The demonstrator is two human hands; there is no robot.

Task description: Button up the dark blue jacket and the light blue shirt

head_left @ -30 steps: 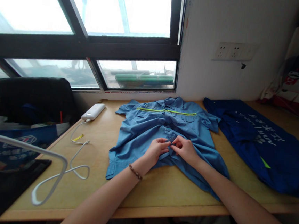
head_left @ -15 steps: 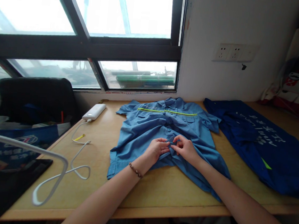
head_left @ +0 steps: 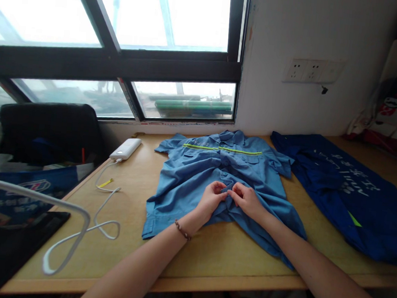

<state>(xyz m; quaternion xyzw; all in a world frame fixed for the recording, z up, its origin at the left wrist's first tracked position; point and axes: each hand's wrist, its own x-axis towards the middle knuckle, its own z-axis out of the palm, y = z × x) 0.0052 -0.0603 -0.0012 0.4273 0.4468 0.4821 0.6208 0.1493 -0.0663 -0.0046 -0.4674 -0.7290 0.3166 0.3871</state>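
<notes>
A light-blue short-sleeved shirt (head_left: 184, 185) with a yellow-green stripe across the chest lies front up on the wooden table (head_left: 130, 254), its collar toward the window. My left hand (head_left: 212, 197) is closed on the shirt's front edge low on the button line, thumb and fingers pinching the cloth. Right beside it, my right hand (head_left: 246, 199) pinches the same edge, fingertips nearly meeting the left ones. Any button between the fingers is too small to make out. Higher up, the placket runs to the collar.
A dark-blue garment (head_left: 361, 191) with white lettering lies at the right. On the left, a white power bank (head_left: 125, 148) trails a white cable (head_left: 99, 224) that loops over the table edge. A black chair (head_left: 50, 127) and a blue bag (head_left: 31, 190) stand beyond that edge.
My left hand's fingers have curled from stretched out into a pinch at the shirt edge. My right hand stays close by, still pinching the cloth.
</notes>
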